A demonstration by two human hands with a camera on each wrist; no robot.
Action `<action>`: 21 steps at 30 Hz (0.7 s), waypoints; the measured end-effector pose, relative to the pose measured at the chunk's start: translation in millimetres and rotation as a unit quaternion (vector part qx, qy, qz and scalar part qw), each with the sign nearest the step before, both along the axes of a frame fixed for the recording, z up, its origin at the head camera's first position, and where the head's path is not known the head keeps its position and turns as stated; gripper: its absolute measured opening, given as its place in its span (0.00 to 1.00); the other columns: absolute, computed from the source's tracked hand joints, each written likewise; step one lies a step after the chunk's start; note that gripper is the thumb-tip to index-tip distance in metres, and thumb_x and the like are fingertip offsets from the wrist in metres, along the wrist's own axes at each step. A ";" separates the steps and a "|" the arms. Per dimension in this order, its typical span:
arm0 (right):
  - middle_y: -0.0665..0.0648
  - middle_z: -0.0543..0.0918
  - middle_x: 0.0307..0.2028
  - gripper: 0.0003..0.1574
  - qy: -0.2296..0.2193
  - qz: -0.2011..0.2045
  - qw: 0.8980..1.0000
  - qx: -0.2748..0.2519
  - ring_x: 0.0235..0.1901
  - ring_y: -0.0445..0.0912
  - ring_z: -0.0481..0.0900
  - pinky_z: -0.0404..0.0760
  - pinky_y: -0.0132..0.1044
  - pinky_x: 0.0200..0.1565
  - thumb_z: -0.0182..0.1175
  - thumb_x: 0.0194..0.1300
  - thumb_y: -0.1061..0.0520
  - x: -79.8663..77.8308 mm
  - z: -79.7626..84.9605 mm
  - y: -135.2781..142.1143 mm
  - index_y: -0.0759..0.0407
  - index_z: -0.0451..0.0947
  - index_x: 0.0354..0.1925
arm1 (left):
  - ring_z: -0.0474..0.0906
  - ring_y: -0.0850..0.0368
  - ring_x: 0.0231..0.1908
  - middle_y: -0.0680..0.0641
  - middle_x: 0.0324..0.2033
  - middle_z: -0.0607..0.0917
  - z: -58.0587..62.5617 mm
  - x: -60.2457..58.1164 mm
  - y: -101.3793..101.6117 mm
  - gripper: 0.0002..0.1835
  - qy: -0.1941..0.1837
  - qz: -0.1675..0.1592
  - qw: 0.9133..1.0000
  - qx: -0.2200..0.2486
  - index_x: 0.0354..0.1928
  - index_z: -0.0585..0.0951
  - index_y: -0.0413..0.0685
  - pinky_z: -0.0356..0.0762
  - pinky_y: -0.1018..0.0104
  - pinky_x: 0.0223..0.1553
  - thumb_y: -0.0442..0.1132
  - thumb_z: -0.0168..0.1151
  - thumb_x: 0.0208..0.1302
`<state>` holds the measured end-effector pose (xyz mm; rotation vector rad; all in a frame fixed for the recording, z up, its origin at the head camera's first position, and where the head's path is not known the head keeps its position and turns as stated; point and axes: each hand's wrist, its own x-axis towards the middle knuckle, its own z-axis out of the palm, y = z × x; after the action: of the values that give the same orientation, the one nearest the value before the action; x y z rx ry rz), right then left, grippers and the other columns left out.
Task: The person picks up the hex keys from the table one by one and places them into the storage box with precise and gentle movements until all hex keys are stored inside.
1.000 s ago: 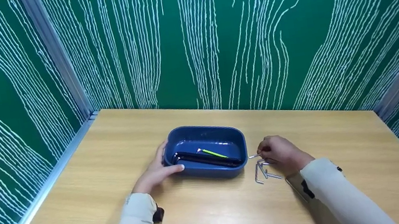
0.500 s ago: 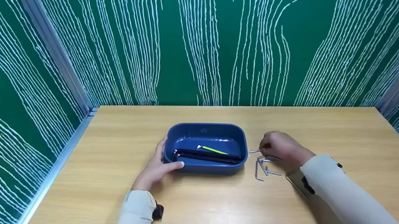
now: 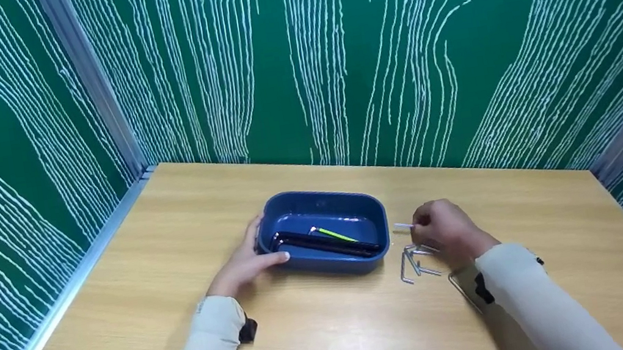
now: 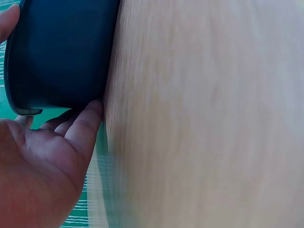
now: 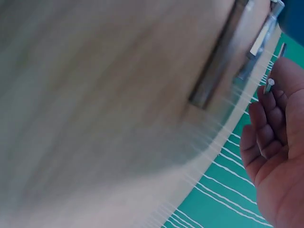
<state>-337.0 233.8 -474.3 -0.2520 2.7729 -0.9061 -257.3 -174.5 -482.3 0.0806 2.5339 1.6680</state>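
Beside the blue tray [image 3: 315,202], right hand [image 3: 448,230] pinches 1 hex key [image 3: 402,225]; left hand [image 3: 244,264] grips the tray.

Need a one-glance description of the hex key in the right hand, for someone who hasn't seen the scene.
On the wooden table sits a blue tub; just right of it is the right hand. The hex key is the small silver rod pinched in its fingers, tip toward the tub. Unlike the loose hex keys on the table, it is lifted.
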 end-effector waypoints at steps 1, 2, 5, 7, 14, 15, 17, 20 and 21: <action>0.51 0.77 0.31 0.06 0.009 -0.002 1.000 0.004 0.35 0.49 0.72 0.74 0.35 0.35 0.60 0.53 0.53 -0.5 2.4 0.1 0.48 0.78 0.33 | 0.52 0.49 0.63 0.52 0.64 0.57 0.3 0.0 0.0 0.53 0.002 -0.002 1.000 -0.001 0.64 0.47 0.75 0.46 0.45 0.61 0.55 0.70 0.36; 0.51 0.77 0.31 0.06 0.022 -0.001 1.000 0.011 0.35 0.49 0.72 0.74 0.35 0.35 0.59 0.54 0.53 -0.8 5.2 -0.3 0.49 0.78 0.33 | 0.52 0.49 0.63 0.52 0.64 0.57 0.7 -0.1 0.1 0.53 0.001 -0.001 1.000 -0.001 0.64 0.47 0.75 0.46 0.45 0.61 0.55 0.70 0.37; 0.51 0.77 0.31 0.07 0.069 0.004 0.997 0.029 0.35 0.48 0.71 0.73 0.36 0.37 0.57 0.55 0.53 -1.4 14.1 -3.5 0.50 0.79 0.33 | 0.51 0.49 0.63 0.52 0.64 0.56 1.7 0.8 0.3 0.52 0.001 -0.001 1.000 -0.001 0.64 0.47 0.76 0.46 0.43 0.61 0.53 0.70 0.38; 0.51 0.77 0.31 0.07 0.095 0.004 0.995 0.030 0.34 0.48 0.71 0.73 0.37 0.37 0.57 0.55 0.53 -1.8 18.8 -6.8 0.51 0.79 0.33 | 0.52 0.48 0.63 0.52 0.64 0.56 2.1 1.4 0.5 0.52 0.001 0.000 1.000 0.000 0.64 0.47 0.76 0.46 0.43 0.61 0.53 0.70 0.38; 0.50 0.78 0.26 0.05 0.208 0.036 0.977 0.040 0.27 0.44 0.72 0.73 0.34 0.29 0.57 0.53 0.53 -0.4 32.0 -19.3 0.50 0.79 0.27 | 0.50 0.49 0.64 0.52 0.65 0.55 2.1 1.6 1.0 0.53 -0.004 -0.001 1.000 0.010 0.65 0.47 0.73 0.45 0.43 0.61 0.53 0.70 0.38; 0.49 0.78 0.25 0.04 0.216 0.039 0.975 0.039 0.26 0.44 0.72 0.72 0.34 0.28 0.57 0.52 0.53 -0.4 33.3 -20.9 0.50 0.79 0.26 | 0.49 0.49 0.64 0.52 0.65 0.54 2.4 1.7 1.0 0.53 -0.005 -0.001 1.000 0.010 0.65 0.47 0.73 0.44 0.43 0.61 0.53 0.70 0.38; 0.49 0.78 0.24 0.05 0.227 0.045 0.972 0.034 0.25 0.43 0.72 0.72 0.33 0.27 0.57 0.52 0.53 0.0 36.0 -24.0 0.50 0.79 0.25 | 0.48 0.50 0.64 0.53 0.65 0.53 3.0 1.8 1.3 0.52 -0.011 0.003 1.000 0.011 0.64 0.47 0.74 0.44 0.43 0.61 0.52 0.70 0.38; 0.49 0.78 0.24 0.04 0.223 0.048 0.973 0.023 0.25 0.44 0.71 0.72 0.33 0.26 0.57 0.51 0.54 0.9 39.6 -28.1 0.50 0.79 0.25 | 0.48 0.49 0.64 0.53 0.65 0.53 2.6 1.2 1.1 0.52 -0.012 0.002 1.000 0.009 0.64 0.46 0.74 0.43 0.42 0.61 0.50 0.70 0.40; 0.49 0.78 0.24 0.04 0.220 0.050 0.974 0.019 0.25 0.44 0.71 0.72 0.34 0.26 0.58 0.51 0.54 1.3 40.9 -29.4 0.50 0.79 0.25 | 0.48 0.49 0.64 0.53 0.65 0.53 2.4 1.0 1.1 0.52 -0.010 0.001 1.000 0.007 0.64 0.46 0.74 0.44 0.42 0.61 0.50 0.70 0.40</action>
<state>-335.7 204.4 -433.4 -0.6515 3.1358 -0.8564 -256.2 -173.4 -479.9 0.0604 2.5096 1.6779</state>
